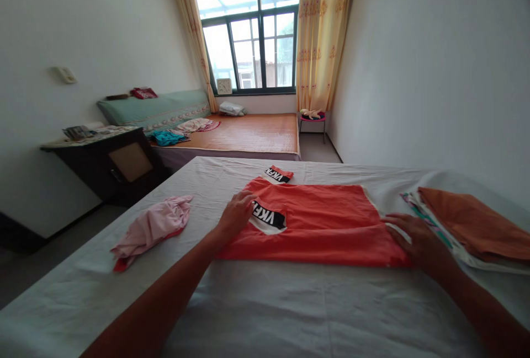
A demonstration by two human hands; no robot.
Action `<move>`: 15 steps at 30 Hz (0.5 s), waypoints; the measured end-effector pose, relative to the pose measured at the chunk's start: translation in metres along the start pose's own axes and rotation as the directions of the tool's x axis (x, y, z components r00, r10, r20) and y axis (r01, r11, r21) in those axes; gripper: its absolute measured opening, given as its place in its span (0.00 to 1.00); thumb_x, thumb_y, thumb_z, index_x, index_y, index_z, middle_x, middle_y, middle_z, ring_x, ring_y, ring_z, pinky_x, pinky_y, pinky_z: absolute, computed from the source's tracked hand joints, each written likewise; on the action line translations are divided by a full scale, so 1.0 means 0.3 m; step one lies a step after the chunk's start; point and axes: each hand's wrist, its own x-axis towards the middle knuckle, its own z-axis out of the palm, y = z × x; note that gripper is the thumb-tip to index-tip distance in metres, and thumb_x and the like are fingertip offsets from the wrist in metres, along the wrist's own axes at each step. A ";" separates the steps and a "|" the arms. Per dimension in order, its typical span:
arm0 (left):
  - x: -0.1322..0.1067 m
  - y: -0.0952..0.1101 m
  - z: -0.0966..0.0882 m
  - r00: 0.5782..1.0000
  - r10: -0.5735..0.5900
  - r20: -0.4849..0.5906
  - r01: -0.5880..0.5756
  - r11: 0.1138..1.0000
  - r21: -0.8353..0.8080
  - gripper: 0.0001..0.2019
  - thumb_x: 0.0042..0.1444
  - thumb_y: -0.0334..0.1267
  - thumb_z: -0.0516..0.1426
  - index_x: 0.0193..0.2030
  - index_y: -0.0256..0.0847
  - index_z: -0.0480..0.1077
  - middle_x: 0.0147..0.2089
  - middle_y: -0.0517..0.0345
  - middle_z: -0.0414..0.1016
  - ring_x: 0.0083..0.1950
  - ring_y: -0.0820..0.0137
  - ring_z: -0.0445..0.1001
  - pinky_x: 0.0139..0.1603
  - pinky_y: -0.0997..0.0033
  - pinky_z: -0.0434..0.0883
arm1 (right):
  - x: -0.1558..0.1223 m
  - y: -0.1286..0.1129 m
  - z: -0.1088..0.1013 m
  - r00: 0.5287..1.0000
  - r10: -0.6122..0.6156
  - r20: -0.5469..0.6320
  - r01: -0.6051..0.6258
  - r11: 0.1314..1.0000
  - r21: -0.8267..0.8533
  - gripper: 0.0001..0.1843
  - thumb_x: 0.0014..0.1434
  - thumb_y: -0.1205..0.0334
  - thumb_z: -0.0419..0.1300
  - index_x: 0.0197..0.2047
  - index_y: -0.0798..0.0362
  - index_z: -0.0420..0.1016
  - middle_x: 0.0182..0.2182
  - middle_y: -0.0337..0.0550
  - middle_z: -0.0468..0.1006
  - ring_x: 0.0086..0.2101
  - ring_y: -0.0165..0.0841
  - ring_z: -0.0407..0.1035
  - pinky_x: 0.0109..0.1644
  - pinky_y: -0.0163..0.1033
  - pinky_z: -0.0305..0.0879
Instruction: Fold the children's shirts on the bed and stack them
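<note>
An orange-red T-shirt (327, 209) lies partly folded across the white-covered surface. One sleeve, with a black-and-white lettered band (269, 217), is turned in over the body; the other sleeve (279, 174) sticks out at the far side. My left hand (238, 214) rests on the shirt's left end beside the lettered band, its fingers extended. At the opposite end, my right hand (409, 236) lies on the shirt's edge with fingers and thumb apart. Neither hand visibly grips the cloth.
A crumpled pink garment (155, 225) lies to the left. Folded clothes (476, 225), an orange one on top, are stacked at the right. Beyond stand a bed with a brown mat (256, 132), a dark cabinet (120, 159) and a pink-rimmed stool (312, 118). A wall (434, 71) runs along the right.
</note>
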 end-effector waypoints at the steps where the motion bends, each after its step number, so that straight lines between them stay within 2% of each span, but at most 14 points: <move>1: -0.047 0.008 0.008 0.999 0.028 0.025 -0.028 0.999 0.025 0.19 0.62 0.36 0.48 0.59 0.44 0.66 0.61 0.52 0.66 0.61 0.64 0.63 0.63 0.61 0.61 | 0.004 -0.029 0.014 0.998 -0.054 0.012 0.054 0.999 -0.004 0.20 0.62 0.48 0.50 0.49 0.48 0.75 0.49 0.49 0.75 0.50 0.44 0.68 0.56 0.50 0.63; 4: -0.163 0.008 0.023 0.987 -0.009 0.161 -0.009 0.994 0.112 0.22 0.64 0.41 0.47 0.65 0.46 0.58 0.67 0.53 0.58 0.67 0.61 0.55 0.66 0.56 0.55 | 0.000 -0.099 0.068 0.979 -0.164 0.120 0.165 0.986 0.004 0.19 0.62 0.51 0.51 0.54 0.43 0.71 0.54 0.43 0.73 0.53 0.40 0.66 0.58 0.48 0.62; 7: -0.201 -0.022 0.019 0.958 -0.149 0.246 0.105 0.978 0.182 0.24 0.65 0.44 0.44 0.67 0.47 0.54 0.69 0.55 0.54 0.69 0.60 0.52 0.66 0.54 0.52 | 0.000 -0.118 0.109 0.969 -0.154 0.191 0.157 0.988 -0.004 0.20 0.63 0.54 0.50 0.56 0.43 0.69 0.55 0.43 0.72 0.53 0.39 0.66 0.59 0.50 0.60; 9: -0.178 -0.038 0.008 0.950 -0.192 0.246 0.147 0.971 0.190 0.25 0.64 0.44 0.46 0.67 0.46 0.55 0.69 0.53 0.55 0.69 0.59 0.52 0.66 0.54 0.53 | 0.032 -0.133 0.117 0.972 -0.119 0.200 0.118 0.993 0.019 0.18 0.62 0.56 0.50 0.52 0.47 0.72 0.52 0.46 0.75 0.52 0.40 0.67 0.58 0.50 0.61; 11: -0.130 -0.039 -0.003 0.961 -0.184 0.208 0.151 0.975 0.165 0.23 0.63 0.44 0.47 0.64 0.44 0.58 0.67 0.52 0.59 0.67 0.59 0.55 0.64 0.56 0.55 | 0.101 -0.186 0.117 0.979 -0.088 0.182 0.074 0.994 0.083 0.17 0.61 0.57 0.51 0.48 0.50 0.74 0.48 0.49 0.76 0.50 0.42 0.68 0.56 0.51 0.63; 13: -0.071 -0.026 -0.003 0.968 -0.171 0.186 0.151 0.982 0.117 0.20 0.64 0.42 0.47 0.61 0.42 0.62 0.63 0.50 0.65 0.64 0.61 0.61 0.62 0.59 0.59 | 0.195 -0.288 0.129 0.981 -0.073 0.179 0.037 0.979 0.199 0.17 0.61 0.56 0.51 0.49 0.50 0.73 0.47 0.50 0.76 0.48 0.42 0.70 0.54 0.50 0.64; 15: -0.019 -0.010 0.008 0.961 -0.186 0.203 0.176 0.982 0.064 0.19 0.62 0.39 0.49 0.60 0.40 0.64 0.60 0.47 0.68 0.61 0.60 0.64 0.60 0.61 0.61 | 0.294 -0.421 0.167 0.964 -0.084 0.252 -0.012 0.934 0.356 0.19 0.61 0.54 0.51 0.52 0.49 0.70 0.48 0.48 0.76 0.45 0.39 0.72 0.50 0.46 0.68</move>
